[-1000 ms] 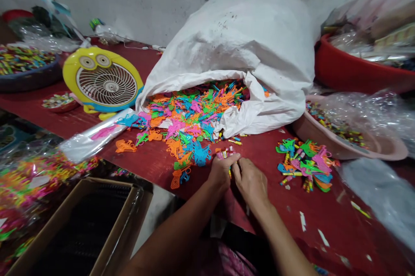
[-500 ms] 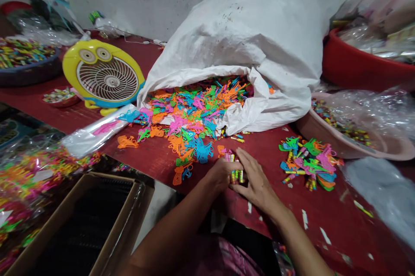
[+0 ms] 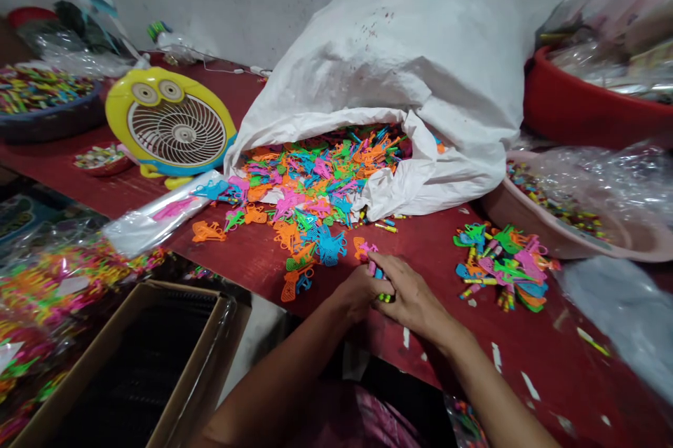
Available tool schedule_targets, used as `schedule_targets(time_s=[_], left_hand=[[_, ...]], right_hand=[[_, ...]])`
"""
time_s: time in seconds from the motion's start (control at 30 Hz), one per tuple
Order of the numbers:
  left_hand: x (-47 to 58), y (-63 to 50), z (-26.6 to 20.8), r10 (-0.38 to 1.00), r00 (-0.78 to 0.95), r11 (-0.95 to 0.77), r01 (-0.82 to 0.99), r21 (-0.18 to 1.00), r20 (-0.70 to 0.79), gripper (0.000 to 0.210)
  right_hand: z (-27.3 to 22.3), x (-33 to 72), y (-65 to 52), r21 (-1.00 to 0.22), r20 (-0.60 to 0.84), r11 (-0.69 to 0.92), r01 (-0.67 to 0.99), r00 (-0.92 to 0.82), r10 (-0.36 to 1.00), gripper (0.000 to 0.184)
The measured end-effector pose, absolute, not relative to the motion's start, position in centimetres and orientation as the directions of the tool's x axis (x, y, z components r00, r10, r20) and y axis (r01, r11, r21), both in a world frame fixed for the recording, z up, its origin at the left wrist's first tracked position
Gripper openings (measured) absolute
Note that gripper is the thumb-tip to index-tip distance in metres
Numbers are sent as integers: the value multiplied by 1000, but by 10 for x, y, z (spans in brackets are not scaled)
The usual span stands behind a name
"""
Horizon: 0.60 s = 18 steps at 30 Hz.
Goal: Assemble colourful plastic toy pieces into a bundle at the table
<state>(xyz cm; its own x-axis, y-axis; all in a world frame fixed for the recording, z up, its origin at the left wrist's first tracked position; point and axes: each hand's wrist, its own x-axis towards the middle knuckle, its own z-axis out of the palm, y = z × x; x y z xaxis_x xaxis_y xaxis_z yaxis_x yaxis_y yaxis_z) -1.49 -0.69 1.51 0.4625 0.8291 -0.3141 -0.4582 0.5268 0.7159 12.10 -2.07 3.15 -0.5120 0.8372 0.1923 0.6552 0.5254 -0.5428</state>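
At the front of the red table, my left hand (image 3: 364,288) and my right hand (image 3: 410,294) are closed together around a bunch of small colourful tubes (image 3: 385,298). Pink, blue and yellow-green ends peek out between the fingers; the rest is covered by the hands. A pink and orange plastic piece (image 3: 364,247) lies just beyond the fingertips. Further left, flat plastic toy pieces (image 3: 329,245) in orange, blue, pink and green spill from the mouth of a white sack (image 3: 420,48). To the right sits a pile of similar pieces mixed with tubes (image 3: 499,266).
A pink basin (image 3: 631,248) and a red basin (image 3: 568,108) stand at the right. A yellow fan (image 3: 118,108) and a clear plastic bag (image 3: 137,231) are on the left. Below the table's left edge stands a cardboard box (image 3: 207,336) beside bagged colourful pieces (image 3: 73,266).
The right hand's fingers have closed in over the bunch of tubes, so less of it shows. The tubes sit tilted between both hands now.
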Motion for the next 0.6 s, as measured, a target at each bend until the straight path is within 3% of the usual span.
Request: schedule_targets(time_s=[0.13, 0.37, 0.6], left_hand=[[-24, -1, 8, 848, 418, 515, -504, 694, -326, 17], [-36, 15, 0, 915, 216, 404, -491, 772, -341, 28], [-25, 12, -4, 927, 70, 361, -424, 830, -368, 21]], right_hand=[[40, 129, 4, -611, 70, 498, 615, -585, 808, 77], [16, 141, 87, -344, 138, 225, 912, -188, 972, 42], [3, 140, 75, -270, 117, 199, 942, -173, 978, 27]])
